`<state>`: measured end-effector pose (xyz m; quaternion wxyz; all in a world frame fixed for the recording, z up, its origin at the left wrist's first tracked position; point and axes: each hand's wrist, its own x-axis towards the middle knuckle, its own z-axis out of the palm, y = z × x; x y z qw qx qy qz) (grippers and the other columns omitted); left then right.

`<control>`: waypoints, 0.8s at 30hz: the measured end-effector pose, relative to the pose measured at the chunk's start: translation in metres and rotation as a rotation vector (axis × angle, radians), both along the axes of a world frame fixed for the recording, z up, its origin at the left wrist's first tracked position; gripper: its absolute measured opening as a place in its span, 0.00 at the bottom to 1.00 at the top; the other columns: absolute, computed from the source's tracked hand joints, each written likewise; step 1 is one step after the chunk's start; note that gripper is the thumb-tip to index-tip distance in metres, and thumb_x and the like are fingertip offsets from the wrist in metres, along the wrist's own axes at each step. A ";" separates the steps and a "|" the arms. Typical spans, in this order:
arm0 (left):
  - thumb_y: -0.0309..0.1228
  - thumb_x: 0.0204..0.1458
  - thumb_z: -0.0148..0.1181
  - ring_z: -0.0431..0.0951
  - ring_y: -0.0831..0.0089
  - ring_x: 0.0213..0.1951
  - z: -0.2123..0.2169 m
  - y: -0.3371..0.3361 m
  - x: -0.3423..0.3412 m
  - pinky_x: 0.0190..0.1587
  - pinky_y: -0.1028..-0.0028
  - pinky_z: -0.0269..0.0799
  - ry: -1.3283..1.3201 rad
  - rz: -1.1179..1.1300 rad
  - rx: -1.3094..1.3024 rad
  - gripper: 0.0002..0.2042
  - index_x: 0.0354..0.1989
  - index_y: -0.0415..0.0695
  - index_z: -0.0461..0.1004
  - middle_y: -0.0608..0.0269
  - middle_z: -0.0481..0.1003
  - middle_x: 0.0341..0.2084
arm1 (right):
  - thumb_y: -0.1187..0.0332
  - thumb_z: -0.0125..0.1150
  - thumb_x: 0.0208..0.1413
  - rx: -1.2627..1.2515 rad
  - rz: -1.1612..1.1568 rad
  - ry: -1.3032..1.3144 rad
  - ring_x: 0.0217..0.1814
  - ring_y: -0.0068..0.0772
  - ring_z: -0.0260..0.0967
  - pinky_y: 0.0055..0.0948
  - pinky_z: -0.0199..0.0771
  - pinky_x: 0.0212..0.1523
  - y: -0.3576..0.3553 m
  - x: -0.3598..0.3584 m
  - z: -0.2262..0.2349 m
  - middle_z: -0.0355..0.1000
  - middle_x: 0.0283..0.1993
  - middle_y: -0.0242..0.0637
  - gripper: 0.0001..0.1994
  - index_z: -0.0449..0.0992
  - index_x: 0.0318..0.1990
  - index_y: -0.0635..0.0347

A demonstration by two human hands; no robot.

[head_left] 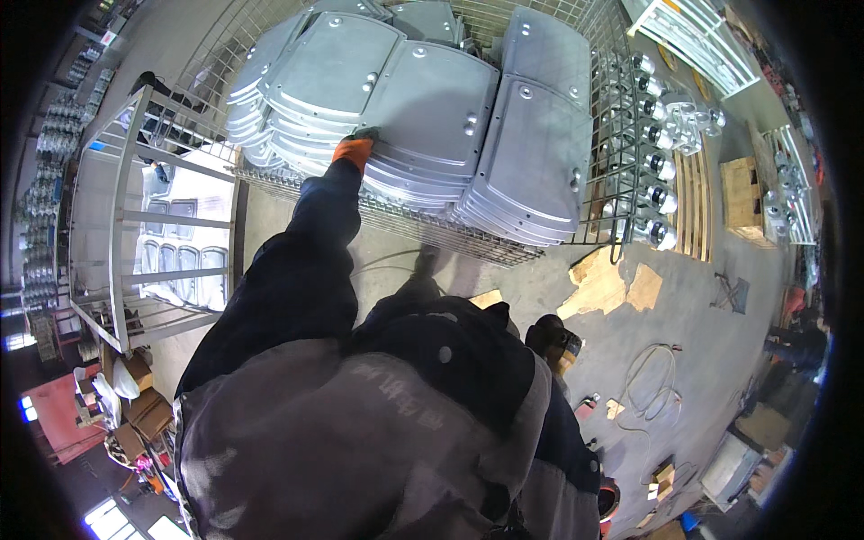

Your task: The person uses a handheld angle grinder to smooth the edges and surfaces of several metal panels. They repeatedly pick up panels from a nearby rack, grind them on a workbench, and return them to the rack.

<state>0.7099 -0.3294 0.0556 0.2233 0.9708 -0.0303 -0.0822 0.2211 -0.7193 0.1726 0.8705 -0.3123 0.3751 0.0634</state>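
Note:
My left hand [354, 148], in an orange glove, reaches forward on a dark sleeve and grips the near edge of a grey metal plate [423, 108] on top of a stack. Several stacks of these curved plates with round bosses lean side by side inside a wire mesh cage [468, 241]. Another stack [535, 153] stands to the right of the hand. My right hand [609, 497] hangs low at my side. Only a bit of its orange glove shows past my jacket, and its fingers are hidden.
A metal frame rack [117, 225] with more plates stands on the left. Silver round parts [657, 162] line the cage's right side beside a wooden pallet [693, 207]. Wood scraps [598, 279] and a cable [648, 369] lie on the concrete floor. Cardboard boxes [144, 414] sit lower left. A person [796, 346] is at far right.

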 end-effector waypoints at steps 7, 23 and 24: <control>0.42 0.49 0.58 0.78 0.56 0.38 0.046 -0.016 -0.014 0.41 0.65 0.70 0.018 0.289 -0.161 0.18 0.39 0.39 0.76 0.49 0.78 0.34 | 0.60 0.61 0.47 -0.009 -0.006 0.017 0.31 0.33 0.70 0.31 0.71 0.29 0.008 0.016 0.002 0.71 0.33 0.39 0.24 0.69 0.50 0.66; 0.28 0.45 0.61 0.75 0.68 0.45 0.113 -0.078 -0.062 0.46 0.72 0.71 -0.127 -0.068 -0.964 0.16 0.44 0.36 0.73 0.60 0.76 0.36 | 0.61 0.61 0.48 -0.044 0.111 -0.089 0.28 0.32 0.69 0.30 0.70 0.26 0.007 0.041 0.000 0.71 0.31 0.38 0.24 0.69 0.50 0.66; 0.30 0.46 0.61 0.75 0.69 0.45 0.131 -0.063 -0.078 0.46 0.72 0.71 0.039 0.019 -1.378 0.16 0.44 0.36 0.74 0.60 0.76 0.35 | 0.61 0.61 0.48 -0.046 0.143 -0.103 0.28 0.32 0.69 0.30 0.70 0.26 0.006 0.039 -0.001 0.71 0.31 0.38 0.24 0.69 0.50 0.66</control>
